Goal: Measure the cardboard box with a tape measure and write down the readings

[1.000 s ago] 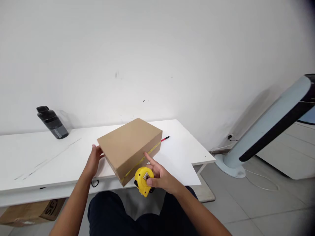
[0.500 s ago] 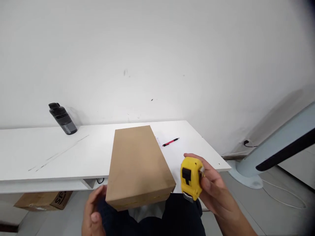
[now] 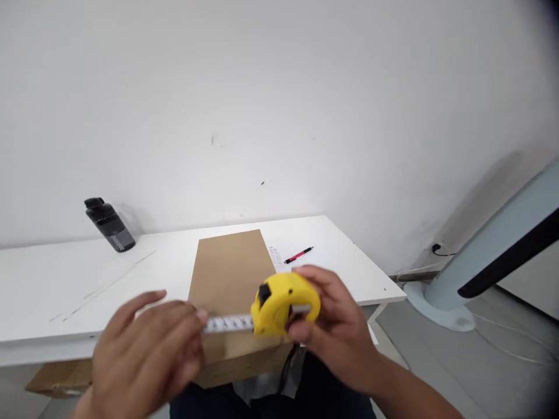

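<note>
My right hand (image 3: pixel 336 326) grips a yellow tape measure (image 3: pixel 283 299) above the near part of a brown cardboard box (image 3: pixel 231 262). A short length of white marked blade (image 3: pixel 229 323) runs out of its case to the left. Pinched at the blade's free end are the fingers of my left hand (image 3: pixel 152 349), which hide the tip. The box lies on the white table with its near end towards my lap; the hands and tape cover part of its top.
On the white table (image 3: pixel 166 273) are a red and black pen (image 3: pixel 299 255), a printed paper (image 3: pixel 275 256) partly behind the box, and a dark bottle (image 3: pixel 110 226) at left. Another carton (image 3: pixel 61 375) sits below. A pale blue column-shaped appliance (image 3: pixel 493 256) stands at right.
My right hand has brought the tape measure leftward over the box and turned it. My left hand has come up from the box's side and taken the blade's end, and some blade is now out.
</note>
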`<act>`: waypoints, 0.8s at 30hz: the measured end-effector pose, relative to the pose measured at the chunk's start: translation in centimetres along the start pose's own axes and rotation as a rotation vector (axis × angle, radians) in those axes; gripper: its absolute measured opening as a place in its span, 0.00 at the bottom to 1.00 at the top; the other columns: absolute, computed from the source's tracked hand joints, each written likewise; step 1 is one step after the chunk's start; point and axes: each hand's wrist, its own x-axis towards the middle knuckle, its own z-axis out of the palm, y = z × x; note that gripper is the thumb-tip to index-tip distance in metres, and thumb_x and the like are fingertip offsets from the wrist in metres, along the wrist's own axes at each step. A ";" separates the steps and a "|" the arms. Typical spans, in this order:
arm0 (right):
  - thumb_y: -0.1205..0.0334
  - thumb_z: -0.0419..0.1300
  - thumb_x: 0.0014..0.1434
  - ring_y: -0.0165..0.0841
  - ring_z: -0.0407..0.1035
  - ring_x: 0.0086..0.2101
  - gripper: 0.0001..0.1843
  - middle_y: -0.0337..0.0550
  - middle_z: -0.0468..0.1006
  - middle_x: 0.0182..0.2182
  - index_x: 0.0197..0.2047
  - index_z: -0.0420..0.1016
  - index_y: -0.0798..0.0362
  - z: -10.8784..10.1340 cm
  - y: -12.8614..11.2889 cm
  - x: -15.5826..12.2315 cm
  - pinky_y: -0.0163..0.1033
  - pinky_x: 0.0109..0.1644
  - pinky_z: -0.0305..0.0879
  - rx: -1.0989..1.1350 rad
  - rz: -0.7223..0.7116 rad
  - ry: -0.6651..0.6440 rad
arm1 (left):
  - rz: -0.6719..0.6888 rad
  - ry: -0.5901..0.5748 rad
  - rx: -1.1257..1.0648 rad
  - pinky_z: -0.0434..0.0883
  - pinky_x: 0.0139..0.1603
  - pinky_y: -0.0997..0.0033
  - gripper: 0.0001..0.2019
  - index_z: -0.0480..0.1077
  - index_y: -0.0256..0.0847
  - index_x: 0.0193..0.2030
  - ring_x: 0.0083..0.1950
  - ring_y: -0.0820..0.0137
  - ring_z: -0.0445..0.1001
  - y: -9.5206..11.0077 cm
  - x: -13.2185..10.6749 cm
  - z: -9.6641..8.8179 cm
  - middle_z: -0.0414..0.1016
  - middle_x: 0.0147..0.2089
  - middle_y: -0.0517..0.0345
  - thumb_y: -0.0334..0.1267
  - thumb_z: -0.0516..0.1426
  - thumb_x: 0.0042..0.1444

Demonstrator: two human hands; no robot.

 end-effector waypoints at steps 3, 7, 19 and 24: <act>0.57 0.73 0.56 0.38 0.77 0.46 0.28 0.45 0.81 0.48 0.57 0.69 0.43 -2.0 0.9 3.7 0.41 0.47 0.76 -0.078 -0.102 0.315 | -0.090 -0.017 0.174 0.73 0.50 0.62 0.08 0.73 0.41 0.45 0.39 0.66 0.79 -6.3 -0.3 1.3 0.81 0.37 0.57 0.29 0.59 0.59; 0.46 0.71 0.53 0.40 0.76 0.48 0.30 0.47 0.81 0.48 0.55 0.69 0.47 -7.0 4.0 10.5 0.46 0.53 0.73 -0.109 -0.111 0.507 | -0.225 -0.091 0.384 0.69 0.42 0.65 0.06 0.73 0.39 0.43 0.39 0.63 0.80 -14.4 -2.0 6.5 0.82 0.38 0.56 0.33 0.55 0.62; 0.43 0.67 0.53 0.39 0.74 0.42 0.32 0.51 0.79 0.50 0.56 0.71 0.50 -10.5 12.0 13.4 0.48 0.47 0.71 -0.307 0.041 0.429 | -0.246 -0.247 0.171 0.73 0.39 0.65 0.17 0.73 0.43 0.55 0.42 0.64 0.81 -15.9 -7.0 13.5 0.83 0.46 0.51 0.35 0.49 0.64; 0.44 0.63 0.58 0.38 0.73 0.44 0.31 0.48 0.77 0.53 0.61 0.67 0.47 -10.1 13.4 13.4 0.48 0.52 0.70 -0.370 0.033 0.413 | -0.320 -0.295 0.105 0.74 0.37 0.67 0.23 0.70 0.43 0.61 0.41 0.65 0.81 -14.6 -6.8 14.1 0.81 0.53 0.52 0.30 0.47 0.62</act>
